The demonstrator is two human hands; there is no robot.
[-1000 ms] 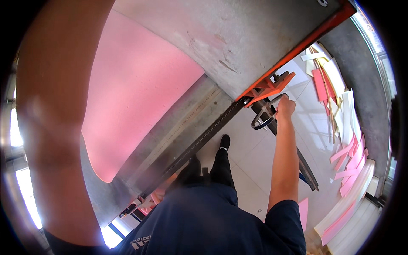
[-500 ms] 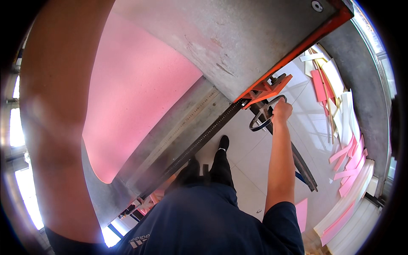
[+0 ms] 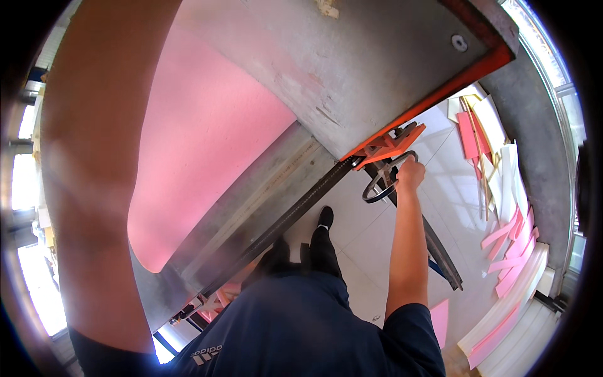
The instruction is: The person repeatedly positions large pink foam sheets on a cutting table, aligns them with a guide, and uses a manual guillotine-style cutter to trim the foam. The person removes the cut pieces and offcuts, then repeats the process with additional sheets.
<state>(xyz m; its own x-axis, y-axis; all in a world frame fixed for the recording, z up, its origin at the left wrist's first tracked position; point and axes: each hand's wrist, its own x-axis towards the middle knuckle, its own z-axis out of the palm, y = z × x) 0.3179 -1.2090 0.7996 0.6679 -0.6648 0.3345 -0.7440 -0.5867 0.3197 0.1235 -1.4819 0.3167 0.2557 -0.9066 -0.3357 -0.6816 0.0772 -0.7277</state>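
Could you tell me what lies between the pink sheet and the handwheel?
In the head view, the grey metal table and its orange frame edge separate the pink sheet from the handwheel.

Bright daylight pours in from windows (image 3: 25, 188) at nine and three o'clock, blown out to white glare, while the near left arm (image 3: 94, 188) looms soft and perhaps out of focus, and straight edges bow hard toward the black fisheye rim.
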